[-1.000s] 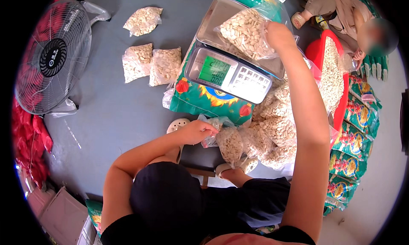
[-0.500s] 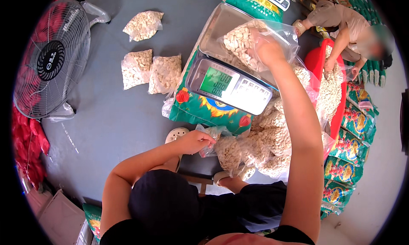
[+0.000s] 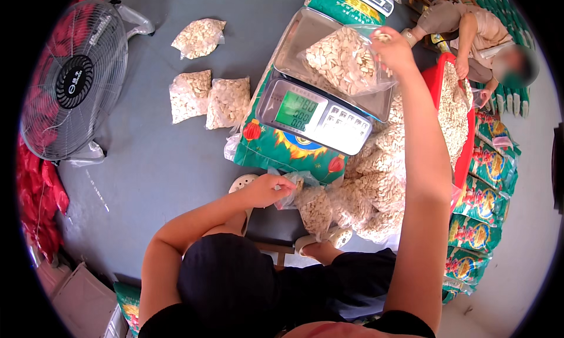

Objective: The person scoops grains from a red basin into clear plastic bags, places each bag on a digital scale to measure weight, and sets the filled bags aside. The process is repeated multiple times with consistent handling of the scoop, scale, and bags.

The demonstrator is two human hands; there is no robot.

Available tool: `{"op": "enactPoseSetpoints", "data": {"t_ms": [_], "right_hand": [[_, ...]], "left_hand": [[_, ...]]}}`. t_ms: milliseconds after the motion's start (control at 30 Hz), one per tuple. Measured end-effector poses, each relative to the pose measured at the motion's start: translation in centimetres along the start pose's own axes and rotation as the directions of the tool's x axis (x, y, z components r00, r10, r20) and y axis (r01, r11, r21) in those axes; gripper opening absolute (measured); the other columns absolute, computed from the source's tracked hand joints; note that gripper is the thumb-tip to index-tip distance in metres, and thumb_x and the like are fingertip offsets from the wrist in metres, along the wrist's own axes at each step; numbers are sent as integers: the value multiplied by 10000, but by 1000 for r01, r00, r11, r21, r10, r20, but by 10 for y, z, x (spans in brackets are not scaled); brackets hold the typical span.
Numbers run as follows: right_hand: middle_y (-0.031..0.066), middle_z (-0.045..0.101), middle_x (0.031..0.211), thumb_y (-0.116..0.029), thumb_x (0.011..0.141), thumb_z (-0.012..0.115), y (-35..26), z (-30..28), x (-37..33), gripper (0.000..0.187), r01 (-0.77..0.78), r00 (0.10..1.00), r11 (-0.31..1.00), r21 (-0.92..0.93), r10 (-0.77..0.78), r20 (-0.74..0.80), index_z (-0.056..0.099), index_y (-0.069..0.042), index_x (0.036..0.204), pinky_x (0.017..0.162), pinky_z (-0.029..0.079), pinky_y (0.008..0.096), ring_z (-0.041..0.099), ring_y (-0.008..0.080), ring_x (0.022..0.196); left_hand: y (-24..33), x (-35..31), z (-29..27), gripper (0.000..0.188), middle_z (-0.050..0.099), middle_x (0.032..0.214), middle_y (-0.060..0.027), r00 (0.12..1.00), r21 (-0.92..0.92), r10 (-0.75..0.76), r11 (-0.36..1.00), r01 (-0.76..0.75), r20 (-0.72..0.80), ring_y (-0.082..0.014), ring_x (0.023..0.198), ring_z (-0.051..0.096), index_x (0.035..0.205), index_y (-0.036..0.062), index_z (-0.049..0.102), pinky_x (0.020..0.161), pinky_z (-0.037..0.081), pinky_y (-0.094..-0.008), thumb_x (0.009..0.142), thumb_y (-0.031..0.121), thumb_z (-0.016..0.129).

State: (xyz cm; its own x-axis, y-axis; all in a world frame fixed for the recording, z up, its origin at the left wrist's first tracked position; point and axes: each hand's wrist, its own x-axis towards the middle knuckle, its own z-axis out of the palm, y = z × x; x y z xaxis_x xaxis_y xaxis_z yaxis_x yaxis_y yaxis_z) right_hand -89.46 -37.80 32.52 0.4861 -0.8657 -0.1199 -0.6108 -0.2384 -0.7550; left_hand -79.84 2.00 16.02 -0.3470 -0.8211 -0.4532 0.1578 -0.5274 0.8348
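My right hand (image 3: pixel 392 49) is closed around some pale, flat seeds (image 3: pixel 382 37) at the mouth of a clear plastic bag of seeds (image 3: pixel 339 60). That bag lies tilted on the steel pan of a digital scale (image 3: pixel 296 32), whose green display (image 3: pixel 297 110) is lit. A few seeds show just below my fingers. Nearer to me, my left hand (image 3: pixel 267 191) has its fingers curled at the loose edge of another clear plastic bag (image 3: pixel 302 179), partly hidden by the hand. Beside it stands a filled bag (image 3: pixel 315 210).
Three filled bags (image 3: pixel 228 103) lie on the grey floor at left, near a large fan (image 3: pixel 73 82). More filled bags (image 3: pixel 379 191) crowd right of the scale. Behind them is a red tub (image 3: pixel 464 176) of seeds, where a co-worker (image 3: pixel 473 38) bends. Green printed sacks (image 3: pixel 482 203) line the wall.
My right hand has drawn up and to the right, out of the bag on the scale, with seeds in it. The display reading has changed. My left hand stays nearly in place.
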Motion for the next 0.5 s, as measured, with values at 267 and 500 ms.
{"op": "enactPoseSetpoints", "data": {"t_ms": [267, 500], "right_hand": [[50, 574, 664, -12, 824, 630, 1, -7, -162, 125, -240, 964, 749, 618, 110, 242, 574, -72, 917, 326, 343, 230, 526, 118, 478], [34, 577, 719, -154, 839, 704, 98, 147, -289, 205, -877, 387, 440, 194, 406, 828, 569, -74, 971, 372, 362, 225, 550, 112, 527]], "left_hand": [[6, -6, 1, 345, 636, 1078, -95, 991, -3, -32, 999, 32, -134, -191, 717, 716, 1251, -27, 556, 622, 536, -268, 925, 86, 555], [9, -2, 10, 368, 637, 1089, -115, 981, 205, 188, 963, -176, -40, -166, 699, 686, 1286, 24, 550, 630, 524, -284, 924, 60, 493]]}}
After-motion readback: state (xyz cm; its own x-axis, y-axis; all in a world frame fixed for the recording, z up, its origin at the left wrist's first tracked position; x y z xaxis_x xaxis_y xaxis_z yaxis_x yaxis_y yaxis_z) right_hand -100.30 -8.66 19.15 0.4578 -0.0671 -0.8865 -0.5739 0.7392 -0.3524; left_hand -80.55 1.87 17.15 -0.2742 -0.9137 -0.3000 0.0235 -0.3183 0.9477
